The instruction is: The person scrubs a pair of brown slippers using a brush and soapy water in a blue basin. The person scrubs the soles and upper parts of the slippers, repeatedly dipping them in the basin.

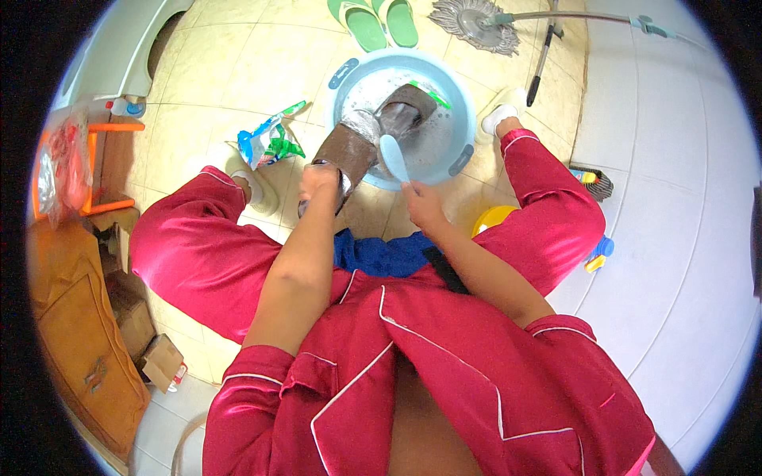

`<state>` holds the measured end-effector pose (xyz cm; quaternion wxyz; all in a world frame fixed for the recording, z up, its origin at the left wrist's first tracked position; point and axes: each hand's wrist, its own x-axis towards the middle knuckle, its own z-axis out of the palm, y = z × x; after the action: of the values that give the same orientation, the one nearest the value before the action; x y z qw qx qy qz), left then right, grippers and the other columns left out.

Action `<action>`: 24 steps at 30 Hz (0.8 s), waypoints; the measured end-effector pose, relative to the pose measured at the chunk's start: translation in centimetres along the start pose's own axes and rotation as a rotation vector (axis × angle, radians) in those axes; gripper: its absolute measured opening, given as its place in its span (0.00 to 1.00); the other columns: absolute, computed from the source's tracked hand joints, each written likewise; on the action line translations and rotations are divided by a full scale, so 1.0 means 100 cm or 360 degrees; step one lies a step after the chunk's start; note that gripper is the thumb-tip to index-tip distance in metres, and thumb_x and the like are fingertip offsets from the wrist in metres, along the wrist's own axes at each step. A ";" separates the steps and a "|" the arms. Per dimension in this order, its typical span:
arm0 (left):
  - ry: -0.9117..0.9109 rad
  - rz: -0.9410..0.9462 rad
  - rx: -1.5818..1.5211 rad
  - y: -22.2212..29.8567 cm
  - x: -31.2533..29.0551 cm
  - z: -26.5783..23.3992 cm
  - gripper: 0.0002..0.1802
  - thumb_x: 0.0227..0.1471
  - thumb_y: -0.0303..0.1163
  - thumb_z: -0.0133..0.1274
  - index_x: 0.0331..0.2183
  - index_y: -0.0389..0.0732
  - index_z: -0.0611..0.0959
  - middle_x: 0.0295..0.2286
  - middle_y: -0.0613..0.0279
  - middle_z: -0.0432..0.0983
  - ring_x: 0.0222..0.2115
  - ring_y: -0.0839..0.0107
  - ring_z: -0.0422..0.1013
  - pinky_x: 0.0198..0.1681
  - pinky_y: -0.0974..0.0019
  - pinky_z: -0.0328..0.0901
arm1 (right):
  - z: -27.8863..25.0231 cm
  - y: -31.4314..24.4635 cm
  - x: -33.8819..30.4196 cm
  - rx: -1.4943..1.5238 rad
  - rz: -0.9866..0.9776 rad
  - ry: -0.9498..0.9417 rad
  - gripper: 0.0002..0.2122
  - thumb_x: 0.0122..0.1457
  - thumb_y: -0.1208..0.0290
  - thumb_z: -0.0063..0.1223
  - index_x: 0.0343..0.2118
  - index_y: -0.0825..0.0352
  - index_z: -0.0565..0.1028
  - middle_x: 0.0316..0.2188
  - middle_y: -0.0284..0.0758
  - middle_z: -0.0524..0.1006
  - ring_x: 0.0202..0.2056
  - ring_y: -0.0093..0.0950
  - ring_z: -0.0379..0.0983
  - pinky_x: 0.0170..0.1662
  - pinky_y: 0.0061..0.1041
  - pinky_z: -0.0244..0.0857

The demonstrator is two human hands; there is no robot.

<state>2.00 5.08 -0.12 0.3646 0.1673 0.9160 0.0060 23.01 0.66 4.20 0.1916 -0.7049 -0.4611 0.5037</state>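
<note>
A brown boot (347, 151) with white foam on it slants over the near left rim of a light blue basin (464, 103). My left hand (318, 182) is closed round the shaft near its opening. The boot's other end lies inside the basin, with a bright green strip along its far edge. Cloudy, sudsy water (432, 147) fills the bottom. In my right hand (426, 206) is the handle of a light blue brush (392, 157). The brush's broad end is beside the foamy part of the boot; its bristles are hidden from view.
Green slippers (381, 24) and a mop (476, 25) lie beyond the basin. To the left are a crumpled plastic packet (271, 141), an orange stool (111, 208) and cardboard boxes (163, 361). A yellow container (494, 218) and a dark-bristled brush (594, 181) are on the right.
</note>
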 end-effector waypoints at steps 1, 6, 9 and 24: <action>-0.0015 -0.0015 -0.0064 -0.005 0.007 0.004 0.20 0.41 0.45 0.52 0.37 0.46 0.79 0.40 0.58 0.73 0.45 0.59 0.67 0.51 0.54 0.52 | 0.004 0.002 -0.004 0.0061 0.0041 0.0030 0.16 0.53 0.59 0.45 0.28 0.70 0.73 0.25 0.50 0.73 0.30 0.47 0.70 0.33 0.36 0.62; -0.0051 -0.0032 -0.0233 -0.009 0.021 0.026 0.22 0.40 0.45 0.51 0.37 0.43 0.80 0.39 0.56 0.74 0.43 0.59 0.69 0.48 0.56 0.59 | 0.012 -0.029 0.077 -0.0326 -0.0549 0.0072 0.18 0.54 0.59 0.45 0.36 0.72 0.73 0.24 0.46 0.75 0.28 0.38 0.72 0.33 0.34 0.63; -0.0116 -0.0007 -0.0533 -0.019 0.038 0.042 0.22 0.40 0.43 0.52 0.36 0.40 0.80 0.38 0.54 0.75 0.42 0.58 0.70 0.45 0.58 0.62 | 0.010 -0.052 0.101 -0.0280 -0.0527 -0.0032 0.18 0.55 0.58 0.44 0.36 0.71 0.73 0.25 0.47 0.75 0.30 0.39 0.72 0.34 0.34 0.63; -0.0130 0.0123 -0.0462 -0.036 0.056 0.048 0.18 0.40 0.37 0.51 0.37 0.42 0.77 0.39 0.53 0.73 0.44 0.56 0.68 0.50 0.53 0.57 | -0.080 -0.080 0.092 -0.1298 -0.0752 -0.0278 0.20 0.53 0.50 0.43 0.45 0.55 0.72 0.38 0.41 0.75 0.40 0.40 0.71 0.43 0.37 0.64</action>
<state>0.31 2.93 -7.83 0.4213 0.1482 0.8828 0.1456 27.10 14.03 8.53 -0.0308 -0.5534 -0.7832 0.2817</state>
